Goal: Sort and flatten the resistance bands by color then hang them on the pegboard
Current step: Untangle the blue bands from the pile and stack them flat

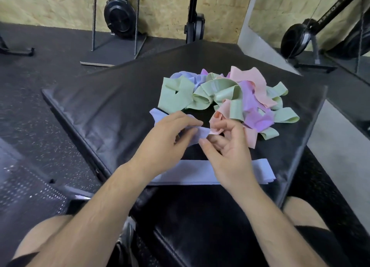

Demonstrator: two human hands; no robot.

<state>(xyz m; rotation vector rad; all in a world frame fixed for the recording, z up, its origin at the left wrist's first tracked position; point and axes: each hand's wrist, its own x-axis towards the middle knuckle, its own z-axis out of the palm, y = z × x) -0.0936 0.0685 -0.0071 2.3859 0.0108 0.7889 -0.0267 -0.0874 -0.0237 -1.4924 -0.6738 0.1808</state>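
A tangled heap of resistance bands (226,94) in green, pink, purple and pale blue lies on a black padded box (112,106). Both hands hold one pale blue band (160,116) just in front of the heap. My left hand (168,134) grips its middle, fingers curled over it. My right hand (226,144) pinches the band's near end between thumb and fingertips, beside a pink loop (220,114). A flattened pale blue band (192,173) lies across the box's near edge, partly hidden under my wrists.
Black rubber gym floor (40,86) surrounds the box. Black exercise machines (120,18) stand against the chipboard wall at the back. A mirror (320,16) at the right reflects another machine. My knees show at the bottom corners. No pegboard is in view.
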